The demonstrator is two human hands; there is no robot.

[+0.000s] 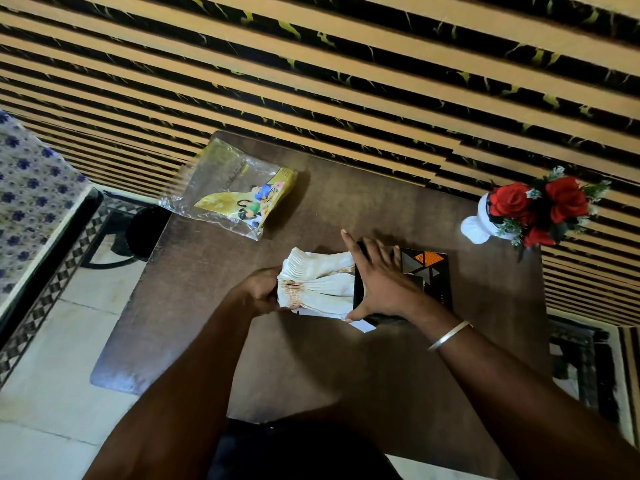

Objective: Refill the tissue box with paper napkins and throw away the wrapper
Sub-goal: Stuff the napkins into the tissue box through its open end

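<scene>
— Where do things lie?
— The table (346, 358) carries the tissue box (427, 271), open end facing nine o'clock; the napkin stack (318, 282) runs nine-to-three, its tip at that mouth.
— My hands?
— Your right hand (377, 282) lies spread on the box; your left hand (263, 292) clutches the stack's tail. The wrapper (235, 192) lies at eleven.

Single head-worn wide-angle view, looking steeply down and forward from above the person's own forearms, which enter from the bottom edge. The dark wooden table (346, 209) fills the centre at close range, rotated slightly clockwise in frame. The striped wall (311, 64) occupies the upper half, its lines bowed by lens distortion. Floor tiles (52, 393) show at lower left. No second view is provided.
</scene>
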